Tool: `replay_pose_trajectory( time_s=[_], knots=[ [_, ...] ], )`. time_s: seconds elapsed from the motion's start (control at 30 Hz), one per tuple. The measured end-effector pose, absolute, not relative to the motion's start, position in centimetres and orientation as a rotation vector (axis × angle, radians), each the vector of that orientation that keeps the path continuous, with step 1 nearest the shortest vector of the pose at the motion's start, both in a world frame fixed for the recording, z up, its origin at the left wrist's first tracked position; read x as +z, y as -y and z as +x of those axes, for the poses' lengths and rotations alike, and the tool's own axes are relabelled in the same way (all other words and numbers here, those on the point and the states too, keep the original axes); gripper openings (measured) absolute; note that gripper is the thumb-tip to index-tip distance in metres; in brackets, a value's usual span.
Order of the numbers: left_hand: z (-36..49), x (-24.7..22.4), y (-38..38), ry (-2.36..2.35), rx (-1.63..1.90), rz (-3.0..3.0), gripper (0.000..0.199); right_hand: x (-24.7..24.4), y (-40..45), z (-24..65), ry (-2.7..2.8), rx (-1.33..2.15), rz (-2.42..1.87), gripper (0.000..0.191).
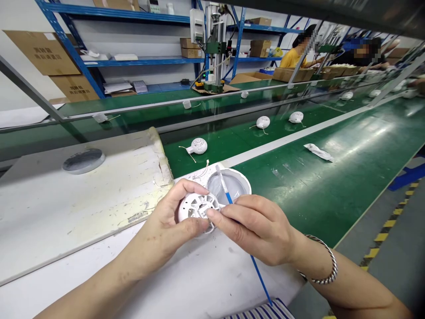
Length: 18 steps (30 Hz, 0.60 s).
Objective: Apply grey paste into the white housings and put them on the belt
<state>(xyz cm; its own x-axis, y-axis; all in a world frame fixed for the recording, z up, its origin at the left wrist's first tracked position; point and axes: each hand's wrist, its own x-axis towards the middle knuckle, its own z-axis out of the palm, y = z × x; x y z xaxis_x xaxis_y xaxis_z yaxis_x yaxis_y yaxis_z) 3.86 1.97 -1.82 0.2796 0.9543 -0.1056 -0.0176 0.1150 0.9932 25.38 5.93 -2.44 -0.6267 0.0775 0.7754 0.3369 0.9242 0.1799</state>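
Observation:
My left hand point(166, 226) is wrapped around a round white plastic fan housing point(190, 204) with a spoked, open face turned up toward me. In my right hand point(262, 230) is a thin brush point(260, 275) with a blue handle, its pale tip pointing up and away over a shallow round dish point(248, 182). The same hand's fingertips press on the middle of the housing, where a small pale part partly shows. Greyish residue coats the inside of the dish, which sits just behind the housing. My fingers cover parts of the housing and the brush.
Several white round fan units, one nearby point(199, 145), lie with wires on the green conveyor point(229, 139). A round grey disc point(84, 160) rests on the white board point(133, 177) at left. A small white packet point(318, 152) lies right. Two people work at the far right.

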Motion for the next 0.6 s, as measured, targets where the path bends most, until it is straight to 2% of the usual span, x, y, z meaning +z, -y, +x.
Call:
replay_pose_trajectory(
  time_s=[0.13, 0.33, 0.5, 0.6],
  knots=[
    [3.9, -1.2, -1.9, -0.996, 0.971, 1.273, 0.027, -2.4, -5.9, 25.4, 2.221, -0.407, -0.272, 0.030],
    [3.7, -1.2, -2.1, -0.863, 0.831, 1.131, 0.026, -2.0, -5.8, 25.6, 2.175, -0.401, -0.275, 0.026],
    [4.4, -2.1, -1.9, -0.910, 0.989, 1.182, 0.025, -1.9, -6.0, 25.6, 2.156, -0.427, -0.271, 0.027],
    [2.2, -2.2, -3.3, -1.055, 1.104, 1.258, 0.030, -1.9, -6.4, 26.2, 2.122, -0.308, -0.306, 0.024]
  ],
)
